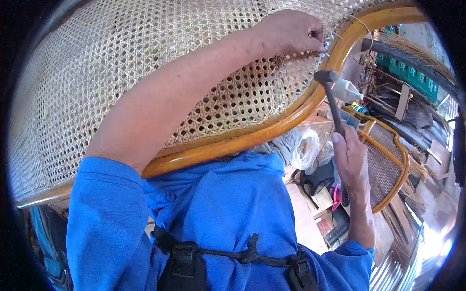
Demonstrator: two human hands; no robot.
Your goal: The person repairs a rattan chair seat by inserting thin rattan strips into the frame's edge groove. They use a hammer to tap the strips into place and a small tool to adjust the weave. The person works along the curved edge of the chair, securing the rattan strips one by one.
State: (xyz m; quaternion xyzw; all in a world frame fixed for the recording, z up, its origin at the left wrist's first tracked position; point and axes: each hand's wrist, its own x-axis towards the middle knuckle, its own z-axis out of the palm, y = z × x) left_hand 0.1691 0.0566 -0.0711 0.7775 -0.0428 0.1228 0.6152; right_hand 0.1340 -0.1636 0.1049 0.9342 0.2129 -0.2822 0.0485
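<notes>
A large woven cane panel (194, 63) in a glossy curved wooden frame (272, 130) lies across my front. My left arm reaches over the weave, and my left hand (293, 31) is by the frame's inner edge at the upper right. Its fingers are pinched together close to a small pale bit at that edge; what they hold is too small to make out. My right hand (352, 157) is wrapped round the handle of a hammer (335, 106). The hammer's dark head is raised beside the frame, just below my left fingertips. Loose cane strands curl around the frame there.
A pale bottle with a pointed nozzle (345, 91) shows behind the hammer head. To the right stands a smaller cane-panelled wooden frame (388, 162). Beyond it are green crates (412, 77), cane bundles and boards. Clear plastic bags (307, 149) lie below the frame.
</notes>
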